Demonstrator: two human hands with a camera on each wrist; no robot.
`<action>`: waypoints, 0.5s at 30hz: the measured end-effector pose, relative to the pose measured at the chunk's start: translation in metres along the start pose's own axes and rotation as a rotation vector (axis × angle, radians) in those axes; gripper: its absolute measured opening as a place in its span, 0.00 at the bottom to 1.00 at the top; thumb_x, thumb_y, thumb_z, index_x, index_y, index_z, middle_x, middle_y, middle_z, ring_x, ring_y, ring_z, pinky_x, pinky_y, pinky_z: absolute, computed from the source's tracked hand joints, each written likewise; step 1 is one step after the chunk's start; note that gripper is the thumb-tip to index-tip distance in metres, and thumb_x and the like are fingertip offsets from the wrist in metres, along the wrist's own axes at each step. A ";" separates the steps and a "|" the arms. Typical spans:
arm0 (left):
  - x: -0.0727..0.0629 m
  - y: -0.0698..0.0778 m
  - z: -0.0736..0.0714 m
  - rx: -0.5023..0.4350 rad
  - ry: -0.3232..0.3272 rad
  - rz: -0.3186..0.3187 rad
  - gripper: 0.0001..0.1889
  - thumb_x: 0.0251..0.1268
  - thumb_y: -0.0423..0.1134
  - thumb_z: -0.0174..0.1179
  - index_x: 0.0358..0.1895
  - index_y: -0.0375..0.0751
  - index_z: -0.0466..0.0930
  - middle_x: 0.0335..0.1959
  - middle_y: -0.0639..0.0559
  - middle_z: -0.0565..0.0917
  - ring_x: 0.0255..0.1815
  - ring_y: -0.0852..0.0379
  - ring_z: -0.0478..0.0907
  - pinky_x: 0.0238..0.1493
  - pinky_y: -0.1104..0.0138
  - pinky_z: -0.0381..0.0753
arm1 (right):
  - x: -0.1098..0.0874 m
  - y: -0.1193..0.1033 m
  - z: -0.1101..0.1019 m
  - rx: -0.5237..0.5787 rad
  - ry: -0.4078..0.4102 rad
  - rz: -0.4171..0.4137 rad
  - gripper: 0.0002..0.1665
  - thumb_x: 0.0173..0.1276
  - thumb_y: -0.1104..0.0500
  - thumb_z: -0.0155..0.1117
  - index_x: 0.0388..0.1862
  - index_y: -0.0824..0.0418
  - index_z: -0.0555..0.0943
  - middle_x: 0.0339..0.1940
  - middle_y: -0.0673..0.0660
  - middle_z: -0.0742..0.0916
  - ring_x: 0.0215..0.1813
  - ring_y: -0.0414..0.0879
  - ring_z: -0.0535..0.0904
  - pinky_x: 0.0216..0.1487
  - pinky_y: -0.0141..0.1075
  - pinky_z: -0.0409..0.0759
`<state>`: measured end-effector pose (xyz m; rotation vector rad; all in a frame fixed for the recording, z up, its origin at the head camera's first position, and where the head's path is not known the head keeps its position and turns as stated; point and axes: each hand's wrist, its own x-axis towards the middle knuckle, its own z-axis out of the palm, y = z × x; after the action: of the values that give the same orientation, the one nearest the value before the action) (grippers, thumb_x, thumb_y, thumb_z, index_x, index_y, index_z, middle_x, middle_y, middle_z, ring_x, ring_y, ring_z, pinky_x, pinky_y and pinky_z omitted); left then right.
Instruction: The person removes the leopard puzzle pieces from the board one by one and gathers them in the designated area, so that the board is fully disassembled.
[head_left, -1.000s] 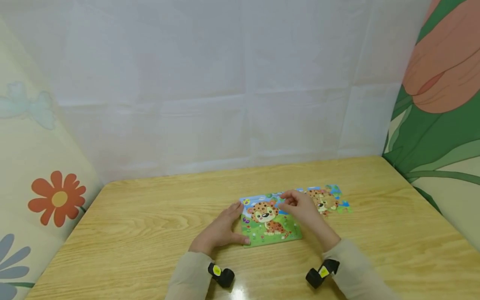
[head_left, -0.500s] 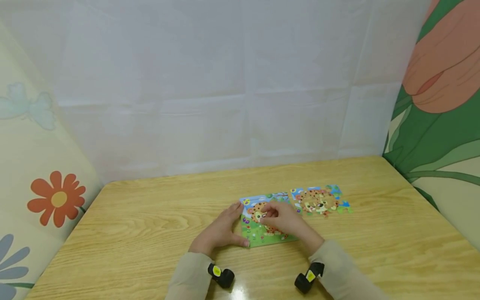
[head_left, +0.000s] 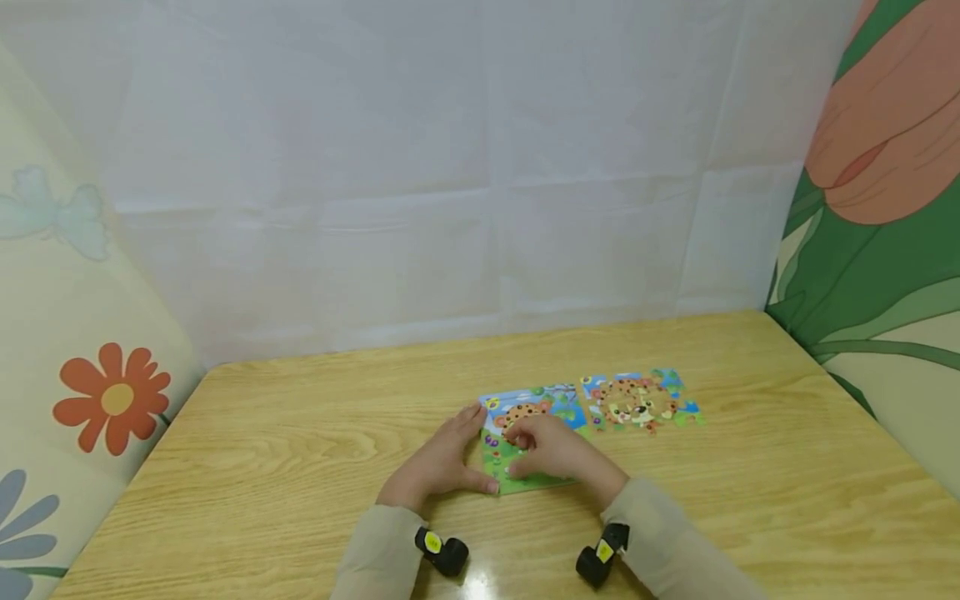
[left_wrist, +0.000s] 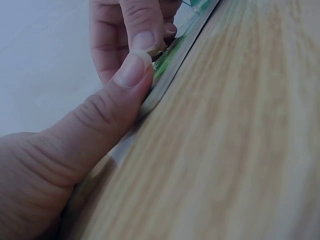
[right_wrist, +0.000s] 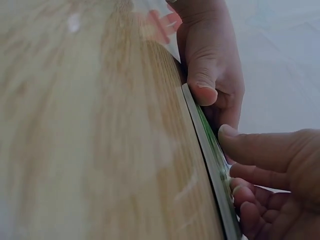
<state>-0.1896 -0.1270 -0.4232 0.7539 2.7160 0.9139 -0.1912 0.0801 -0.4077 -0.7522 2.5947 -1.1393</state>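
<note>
A puzzle board (head_left: 551,408) with a spotted leopard cub picture lies flat on the wooden table. My left hand (head_left: 442,462) spans its left edge, fingers straight at the upper corner and thumb (left_wrist: 132,70) pressing the lower corner. Over the board's lower middle is my right hand (head_left: 558,450), covering much of the cub. Its thumb (right_wrist: 260,147) and index finger stand apart, with the other fingers loosely bent close to the board's surface. No piece shows between them. Beyond it, to the right, lies a group of puzzle pieces (head_left: 637,400) with a similar cub and an uneven outer edge.
The wooden table (head_left: 300,450) has a white cloth (head_left: 420,183) hanging behind it. Printed panels with a red flower (head_left: 116,400) and a large tulip (head_left: 885,150) stand at either side. Black wrist cameras (head_left: 450,554) sit on both sleeves.
My right hand has moved left and toward me, from the board's upper right corner to its lower middle, and its thumb and index finger have spread. The left hand keeps its place.
</note>
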 end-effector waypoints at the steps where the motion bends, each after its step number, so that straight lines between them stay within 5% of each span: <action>1: 0.000 0.000 0.000 -0.001 0.000 0.000 0.58 0.36 0.53 0.74 0.71 0.33 0.51 0.74 0.39 0.49 0.74 0.40 0.44 0.72 0.47 0.45 | 0.001 -0.001 0.000 -0.012 -0.004 -0.002 0.21 0.48 0.62 0.73 0.42 0.65 0.81 0.27 0.50 0.77 0.32 0.41 0.69 0.34 0.31 0.71; 15: 0.002 -0.002 0.002 -0.011 0.004 0.018 0.57 0.37 0.52 0.74 0.70 0.29 0.50 0.73 0.36 0.49 0.73 0.38 0.44 0.71 0.46 0.45 | 0.012 -0.013 0.003 -0.106 -0.046 0.133 0.19 0.44 0.65 0.76 0.34 0.61 0.77 0.26 0.51 0.75 0.31 0.43 0.69 0.35 0.34 0.71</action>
<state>-0.1916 -0.1261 -0.4254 0.7772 2.7098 0.9337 -0.1953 0.0650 -0.3998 -0.6078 2.6391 -0.9432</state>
